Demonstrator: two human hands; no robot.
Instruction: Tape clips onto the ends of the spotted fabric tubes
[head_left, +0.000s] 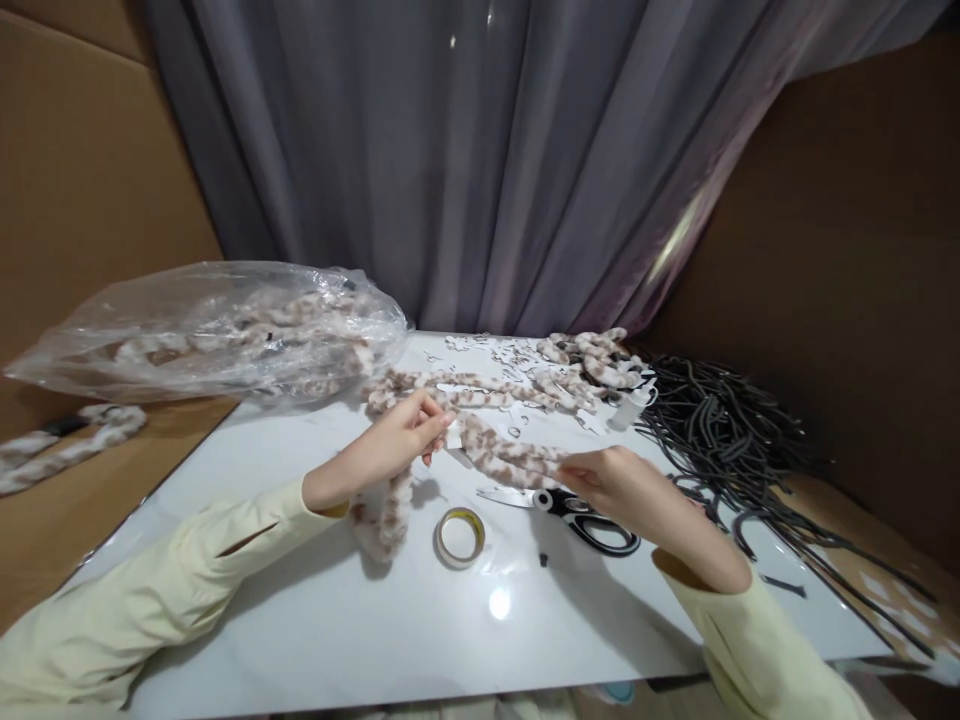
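Note:
A fluffy white-and-brown plush strip (506, 455) stretches between my two hands above the table. My left hand (412, 430) is closed in a pinch on a small white piece (454, 436) at the strip's left end; whether this is tape or a label I cannot tell. At the other end, my right hand (619, 480) has its fingers closed on the plush. Below my left hand, another spotted plush piece (386, 520) rests on the table. A roll of tape (443, 548) lies flat in front of me, and black-handled scissors (555, 502) lie beneath my right hand.
Spotted plush strips (480, 390) and small scraps lie farther back beside a white bottle (628, 410). A heap of black cords (720, 420) spreads over the right side. At the back left sits a clear plastic bag (187, 290) of plush pieces. Cardboard walls (82, 180) flank the table.

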